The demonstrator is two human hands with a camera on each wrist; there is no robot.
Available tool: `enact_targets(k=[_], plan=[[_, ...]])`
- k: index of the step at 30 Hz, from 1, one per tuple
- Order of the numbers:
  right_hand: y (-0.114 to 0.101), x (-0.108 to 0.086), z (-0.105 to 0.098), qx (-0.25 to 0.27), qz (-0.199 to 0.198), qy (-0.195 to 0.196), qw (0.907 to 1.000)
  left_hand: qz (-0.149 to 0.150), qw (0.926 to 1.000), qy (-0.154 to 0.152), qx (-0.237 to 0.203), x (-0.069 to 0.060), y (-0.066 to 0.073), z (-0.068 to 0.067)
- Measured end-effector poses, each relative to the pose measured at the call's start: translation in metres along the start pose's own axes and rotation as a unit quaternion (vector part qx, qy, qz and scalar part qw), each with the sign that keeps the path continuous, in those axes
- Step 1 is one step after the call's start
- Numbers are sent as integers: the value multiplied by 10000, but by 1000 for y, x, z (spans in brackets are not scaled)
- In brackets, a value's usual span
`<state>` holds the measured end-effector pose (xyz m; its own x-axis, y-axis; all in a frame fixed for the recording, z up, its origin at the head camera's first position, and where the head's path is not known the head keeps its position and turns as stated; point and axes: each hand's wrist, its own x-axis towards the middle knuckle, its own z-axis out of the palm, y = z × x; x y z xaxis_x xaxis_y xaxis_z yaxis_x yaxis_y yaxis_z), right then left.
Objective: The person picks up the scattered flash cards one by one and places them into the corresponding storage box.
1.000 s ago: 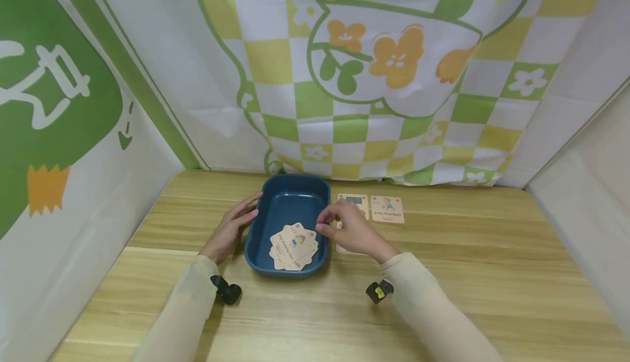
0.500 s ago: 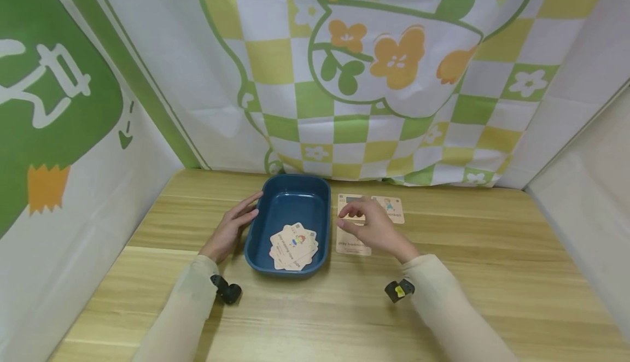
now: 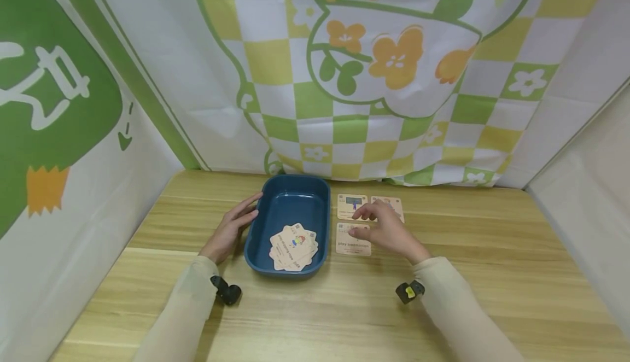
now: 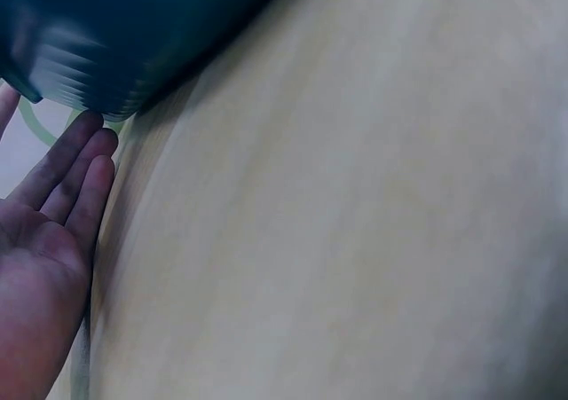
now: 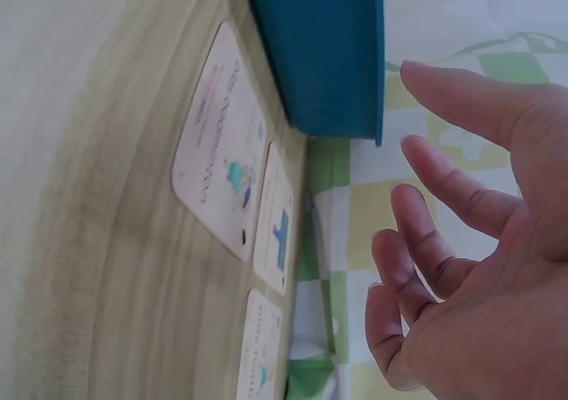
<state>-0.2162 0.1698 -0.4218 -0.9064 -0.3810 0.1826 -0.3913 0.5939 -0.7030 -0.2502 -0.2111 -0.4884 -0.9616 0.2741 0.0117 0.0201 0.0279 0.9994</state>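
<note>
My left hand (image 3: 229, 229) touches the left side of a blue tray (image 3: 252, 250) with straight fingers; its fingertips meet the tray wall in the left wrist view. Inside the tray lies a fanned pile of square picture cards (image 3: 293, 247). Above the table to the right of the tray, my right hand (image 3: 389, 232) hovers with thumb and fingers apart and nothing between them. Under it lie a "play badminton" card (image 3: 351, 246), a card with a dark board picture (image 3: 346, 212) and a football card (image 5: 259, 351), partly covered by the fingers in the head view.
The cards and tray stand on a wooden table (image 3: 315, 323). A checkered, flowered cloth (image 3: 354, 143) hangs along the table's back edge. White and green panels (image 3: 143, 187) rise at the left.
My right hand has moved right, from the tray's right rim to above the loose cards, and its pinched fingers have spread. More of the badminton card shows now. My left hand has stayed put.
</note>
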Motion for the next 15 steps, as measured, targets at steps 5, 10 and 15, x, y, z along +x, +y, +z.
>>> enact_targets(k=[5,10,15], plan=[[5,-2,0,-83,281,-101,9995,-8,10000,30,17,0,0,0],[10,-2,0,-287,523,-182,9981,6,10000,18,0,0,-1,0],[17,-3,0,-422,622,-329,9966,17,10000,11,11,0,0,0]])
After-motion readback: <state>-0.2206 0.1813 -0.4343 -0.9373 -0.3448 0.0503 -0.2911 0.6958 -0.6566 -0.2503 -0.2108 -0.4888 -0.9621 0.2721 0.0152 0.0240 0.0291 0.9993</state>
